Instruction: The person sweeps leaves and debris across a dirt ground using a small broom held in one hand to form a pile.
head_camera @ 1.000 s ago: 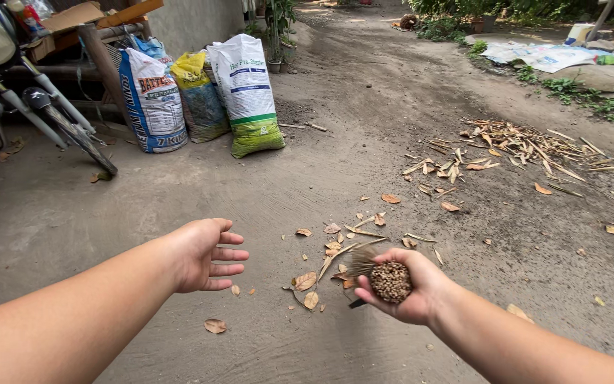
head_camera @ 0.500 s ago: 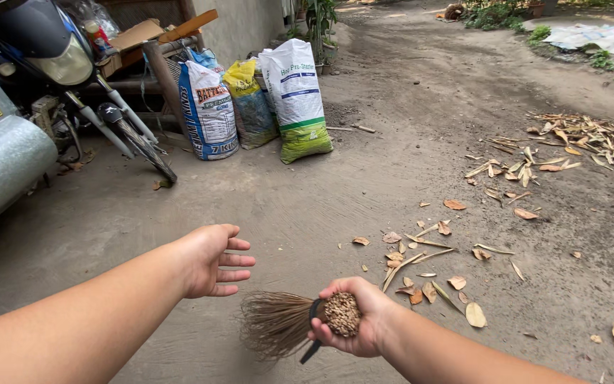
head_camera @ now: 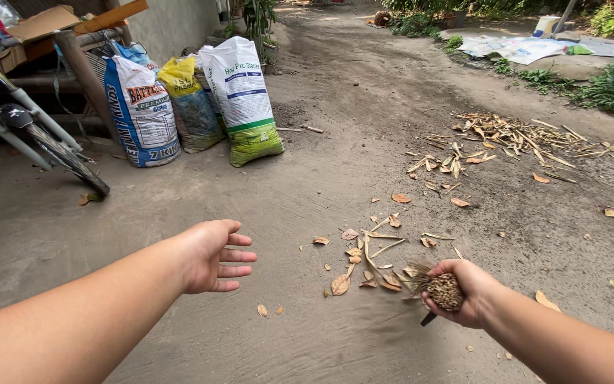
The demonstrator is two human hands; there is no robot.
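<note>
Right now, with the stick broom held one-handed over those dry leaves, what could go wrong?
1. The right hand grips the stick broom at its bundled end only, and the left hand hangs empty, so the grip may twist.
2. The dry leaves lie loose on dusty ground; a hard stroke could scatter them and raise dust.
3. The feed sacks and the motorcycle wheel stand to the left; debris could fly under them.

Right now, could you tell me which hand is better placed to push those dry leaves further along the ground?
The right hand, probably. It grips the stick broom, whose bristles lie at the dry leaves. The left hand hangs open and empty, off to the side.
</note>
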